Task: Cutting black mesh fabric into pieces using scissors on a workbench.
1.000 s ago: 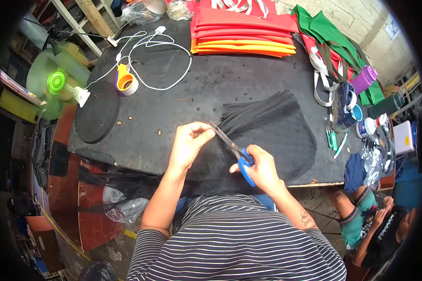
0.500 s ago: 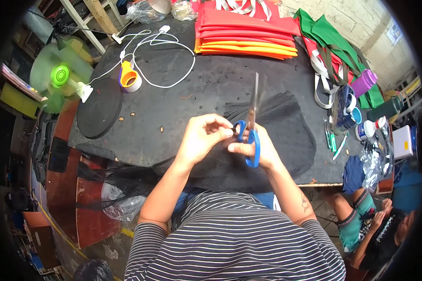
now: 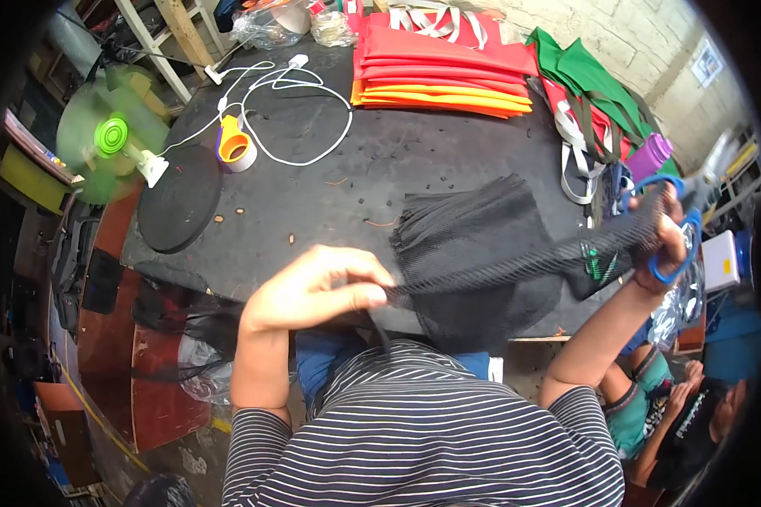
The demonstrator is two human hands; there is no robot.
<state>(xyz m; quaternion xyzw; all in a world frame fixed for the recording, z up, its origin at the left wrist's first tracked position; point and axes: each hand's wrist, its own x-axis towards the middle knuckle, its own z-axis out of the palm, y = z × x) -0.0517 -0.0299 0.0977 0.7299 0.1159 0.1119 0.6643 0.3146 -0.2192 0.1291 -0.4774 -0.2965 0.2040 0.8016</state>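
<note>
A length of black mesh fabric (image 3: 516, 264) is stretched between my hands over the table. My left hand (image 3: 317, 291) pinches one end of it between thumb and fingers, near the table's front edge. Off to the right, my right hand (image 3: 670, 232) grips the other end. That same hand has the blue-handled scissors (image 3: 692, 241) hooked on its fingers, blades pointing up and away, blurred. Beneath the stretched piece, a pile of black mesh pieces (image 3: 473, 220) lies flat on the dark table (image 3: 313, 203).
Red and orange folded bags (image 3: 444, 76) are stacked at the back, green bags (image 3: 592, 76) beside them. At left are a spinning fan (image 3: 112, 137), a tape dispenser (image 3: 235, 148), a white cable (image 3: 347, 110) and a black disc (image 3: 177, 203). Another person (image 3: 693, 422) sits at lower right.
My right hand has swung far right with the scissors, drawing the mesh out taut. My left hand has moved slightly left and down, pinching the mesh end.
</note>
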